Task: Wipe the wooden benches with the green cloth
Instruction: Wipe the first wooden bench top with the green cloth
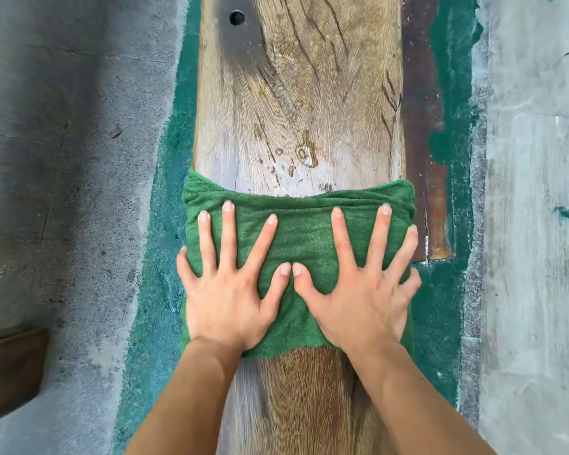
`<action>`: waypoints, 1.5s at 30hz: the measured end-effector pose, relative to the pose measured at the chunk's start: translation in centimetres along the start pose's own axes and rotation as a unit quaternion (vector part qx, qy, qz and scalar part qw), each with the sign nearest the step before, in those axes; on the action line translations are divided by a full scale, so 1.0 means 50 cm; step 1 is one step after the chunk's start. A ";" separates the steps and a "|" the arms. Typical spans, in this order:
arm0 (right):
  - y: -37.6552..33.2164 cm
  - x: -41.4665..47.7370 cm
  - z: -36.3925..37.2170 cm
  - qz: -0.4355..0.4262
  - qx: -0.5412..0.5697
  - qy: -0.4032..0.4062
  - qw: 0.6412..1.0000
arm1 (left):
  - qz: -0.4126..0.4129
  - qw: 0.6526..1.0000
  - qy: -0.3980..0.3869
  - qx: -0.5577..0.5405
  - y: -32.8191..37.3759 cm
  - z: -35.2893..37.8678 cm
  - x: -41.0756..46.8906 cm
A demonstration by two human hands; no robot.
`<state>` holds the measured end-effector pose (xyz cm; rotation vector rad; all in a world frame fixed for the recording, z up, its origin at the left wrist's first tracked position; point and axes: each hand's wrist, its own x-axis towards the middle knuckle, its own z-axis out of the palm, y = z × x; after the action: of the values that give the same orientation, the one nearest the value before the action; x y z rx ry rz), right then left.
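A long wooden bench (296, 103) runs away from me down the middle of the view, with water drops on its grain just beyond the cloth. The green cloth (304, 234) lies spread across the bench's full width. My left hand (227, 284) presses flat on the cloth's left half, fingers splayed, with the little finger curled over its left edge. My right hand (358, 284) presses flat on the right half, its outer fingers wrapped over the right edge. The two thumbs touch at the cloth's middle.
A round hole (237, 17) sits in a dark patch at the bench's far left. A rusty brown strip (422, 133) runs along the bench's right side. Green-painted floor (165, 244) borders the bench, with grey concrete (63, 159) beyond. A brown wooden piece (10, 369) lies at lower left.
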<state>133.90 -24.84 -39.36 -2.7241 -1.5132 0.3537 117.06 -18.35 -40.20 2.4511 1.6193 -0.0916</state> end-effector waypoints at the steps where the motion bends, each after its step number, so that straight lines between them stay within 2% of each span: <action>1: -0.003 0.009 -0.003 0.000 0.000 -0.002 1.000 | 0.000 1.000 -0.002 -0.001 0.000 -0.004 0.008; 20: -0.030 0.137 -0.022 0.026 -0.013 0.010 1.000 | 0.003 1.000 0.006 -0.021 -0.002 -0.028 0.156; 28: -0.047 0.180 -0.040 0.043 -0.020 -0.023 0.999 | 0.005 1.000 0.000 -0.024 -0.004 -0.032 0.197; 45: -0.058 0.292 -0.062 0.017 -0.025 -0.025 0.999 | -0.007 1.000 0.011 -0.016 0.002 -0.045 0.297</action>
<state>139.52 -10.74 -38.84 -2.8037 -1.5082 0.3924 122.90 -4.52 -40.39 2.4249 1.6348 -0.0421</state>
